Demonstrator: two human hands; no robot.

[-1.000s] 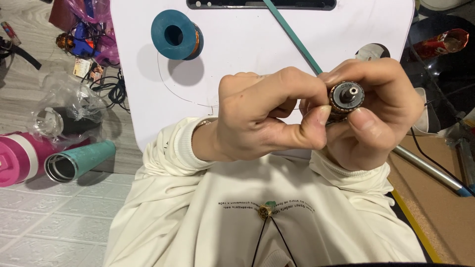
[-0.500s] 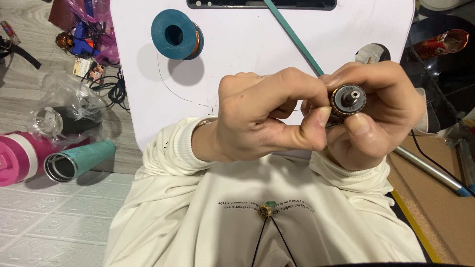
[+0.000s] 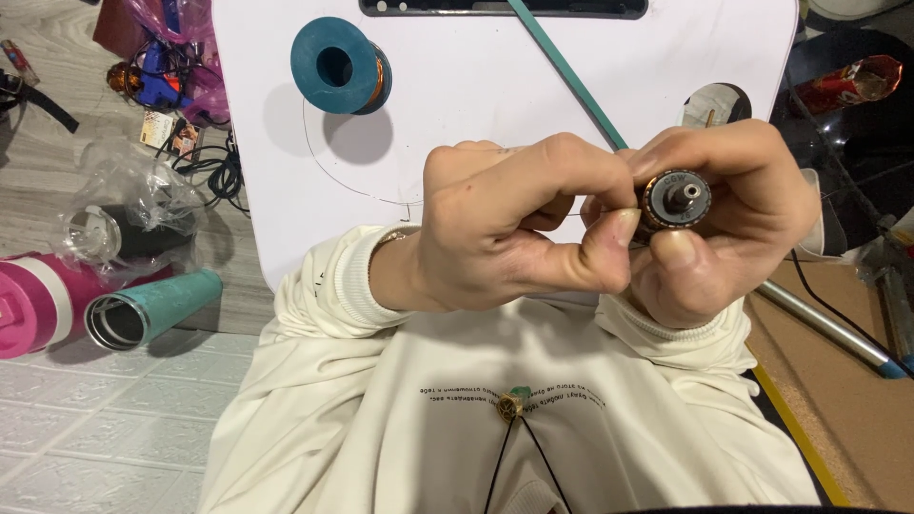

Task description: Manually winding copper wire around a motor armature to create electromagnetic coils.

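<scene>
The right hand (image 3: 724, 224) hides most of the small round motor (image 3: 674, 198).

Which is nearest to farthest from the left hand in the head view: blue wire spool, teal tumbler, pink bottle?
From the left hand:
1. Blue wire spool, up-left on the white board.
2. Teal tumbler, lying on the floor to the left.
3. Pink bottle, at the far left edge.

Two hands are at the centre: left hand (image 3: 505, 228), right hand (image 3: 728, 224). One small motor (image 3: 674, 198), one blue spool (image 3: 338, 67) at eleven o'clock, two tumblers at eight o'clock: teal tumbler (image 3: 152, 309), pink tumbler (image 3: 33, 305).
</scene>
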